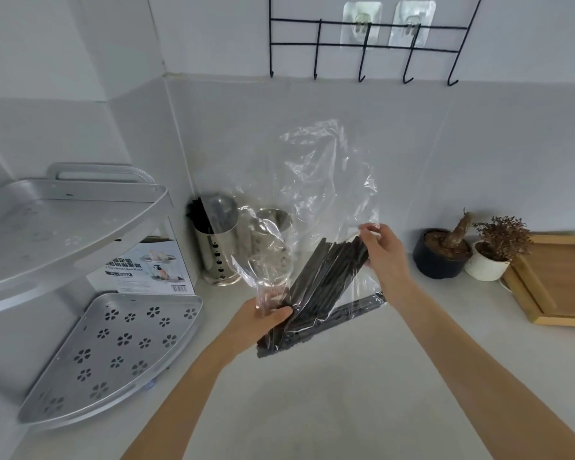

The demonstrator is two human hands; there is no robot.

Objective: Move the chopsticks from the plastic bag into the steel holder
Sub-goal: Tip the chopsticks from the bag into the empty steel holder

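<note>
A clear plastic bag (pixel 316 180) hangs in the air above the counter, with a bundle of dark chopsticks (pixel 316 287) lying slanted in its lower part. My left hand (pixel 266 318) grips the bag and the lower ends of the bundle. My right hand (pixel 384 250) pinches the upper ends of the chopsticks at the bag's right edge. Behind the bag stands a steel holder (pixel 214 247) with several dark chopsticks in its left side. A second steel cup (pixel 273 220) shows blurred through the plastic.
A two-tier metal corner rack (pixel 113 340) stands at the left, with a cardboard box (pixel 146 263) behind it. Two small potted plants (pixel 445 254) and a wooden tray (pixel 558 280) sit at the right. A black wire hook rack (pixel 362 44) hangs on the wall.
</note>
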